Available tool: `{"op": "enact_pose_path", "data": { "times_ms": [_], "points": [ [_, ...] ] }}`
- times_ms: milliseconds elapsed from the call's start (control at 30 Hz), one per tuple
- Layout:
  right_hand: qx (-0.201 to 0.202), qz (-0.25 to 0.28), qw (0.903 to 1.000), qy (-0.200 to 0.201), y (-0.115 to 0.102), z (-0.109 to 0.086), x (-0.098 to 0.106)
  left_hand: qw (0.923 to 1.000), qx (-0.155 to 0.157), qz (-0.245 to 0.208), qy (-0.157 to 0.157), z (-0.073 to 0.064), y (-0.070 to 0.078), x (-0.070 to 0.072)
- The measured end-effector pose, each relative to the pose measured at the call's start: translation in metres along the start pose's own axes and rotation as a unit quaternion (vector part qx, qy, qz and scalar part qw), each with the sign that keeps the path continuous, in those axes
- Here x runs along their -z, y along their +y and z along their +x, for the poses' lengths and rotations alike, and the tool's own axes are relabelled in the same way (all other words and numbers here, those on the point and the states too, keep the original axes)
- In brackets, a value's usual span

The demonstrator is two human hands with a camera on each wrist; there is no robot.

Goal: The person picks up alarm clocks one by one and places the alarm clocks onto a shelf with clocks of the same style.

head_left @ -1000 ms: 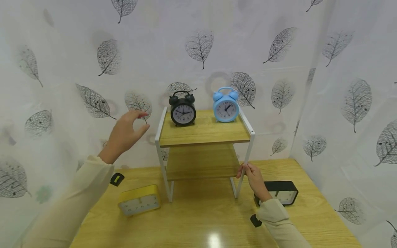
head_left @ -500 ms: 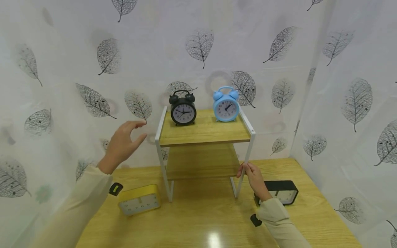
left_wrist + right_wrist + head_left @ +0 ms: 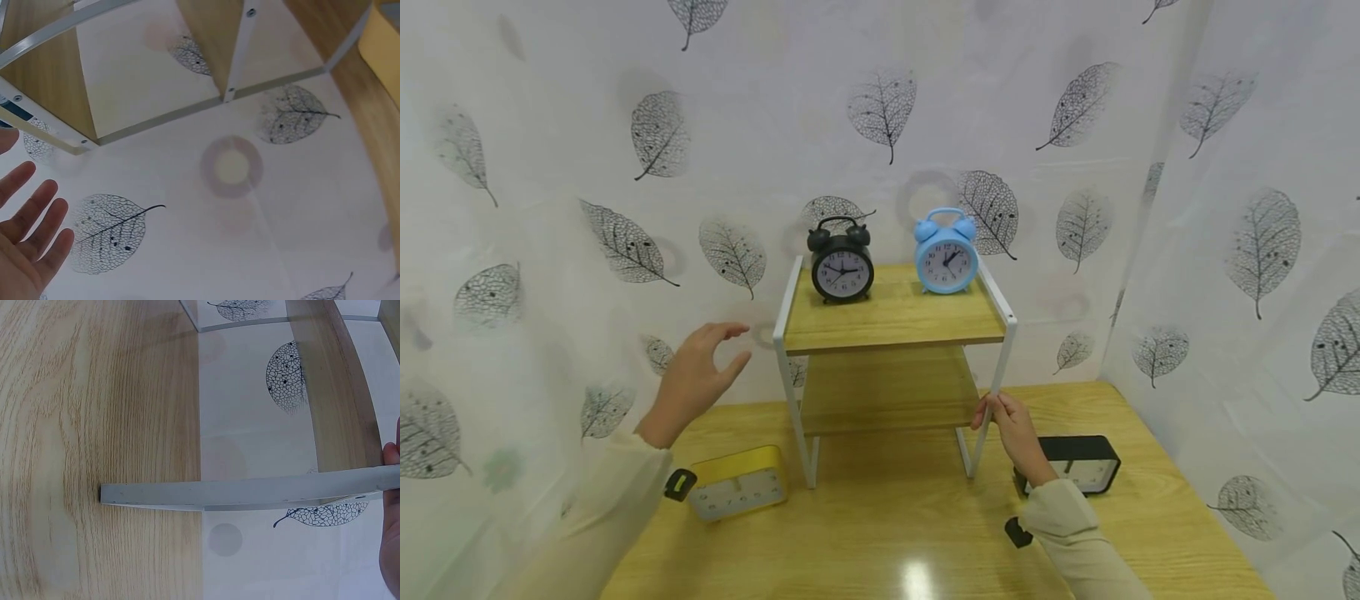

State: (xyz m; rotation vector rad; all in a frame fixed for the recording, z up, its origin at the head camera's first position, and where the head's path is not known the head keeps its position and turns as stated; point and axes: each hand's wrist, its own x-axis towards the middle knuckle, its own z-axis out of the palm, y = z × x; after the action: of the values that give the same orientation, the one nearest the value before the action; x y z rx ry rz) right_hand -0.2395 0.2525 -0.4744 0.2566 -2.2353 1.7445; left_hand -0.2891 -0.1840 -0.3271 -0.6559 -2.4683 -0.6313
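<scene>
A small two-tier shelf (image 3: 895,329) with wooden boards and white metal legs stands on the wooden table. On its upper board sit a black twin-bell alarm clock (image 3: 842,271) at left and a light blue twin-bell alarm clock (image 3: 947,258) at right. My right hand (image 3: 1015,433) grips the shelf's front right leg near the lower board; the right wrist view shows fingers (image 3: 391,453) at that white leg. To the left of the shelf my left hand (image 3: 696,379) hovers in the air, holding nothing, its fingers (image 3: 40,215) spread and relaxed in the left wrist view.
A yellow rectangular clock (image 3: 737,483) stands on the table (image 3: 865,542) at front left. A black rectangular clock (image 3: 1081,462) stands at right, partly behind my right wrist. Leaf-patterned curtain (image 3: 880,125) closes off the back and right side.
My left hand has dropped lower beside the shelf and drifted slightly left. My right hand keeps its grip on the leg, and the clocks have stayed put.
</scene>
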Motion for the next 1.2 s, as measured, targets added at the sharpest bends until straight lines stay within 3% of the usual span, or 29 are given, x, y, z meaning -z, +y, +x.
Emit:
{"op": "enact_pose_path", "data": {
  "times_ms": [467,600,733,1000,1200],
  "points": [
    [-0.002,0.009,1.0000,0.001,0.000,-0.001,-0.001,0.9995,0.030,-0.002,-0.014,-0.024,-0.011,-0.018],
    [-0.015,0.007,0.9999,-0.001,-0.016,-0.004,-0.002,0.9990,0.038,-0.008,-0.020,-0.030,-0.015,-0.022],
    [-0.015,0.004,0.9999,-0.002,-0.030,-0.007,-0.003,0.9991,0.039,-0.005,-0.019,-0.036,-0.020,-0.027],
    [-0.010,0.007,0.9999,-0.003,-0.029,-0.007,-0.003,0.9995,0.032,0.001,-0.001,-0.042,-0.028,-0.033],
    [-0.010,0.001,0.9999,-0.003,-0.030,-0.007,-0.003,0.9989,0.042,-0.001,-0.017,-0.048,-0.029,-0.034]
  ]
}}
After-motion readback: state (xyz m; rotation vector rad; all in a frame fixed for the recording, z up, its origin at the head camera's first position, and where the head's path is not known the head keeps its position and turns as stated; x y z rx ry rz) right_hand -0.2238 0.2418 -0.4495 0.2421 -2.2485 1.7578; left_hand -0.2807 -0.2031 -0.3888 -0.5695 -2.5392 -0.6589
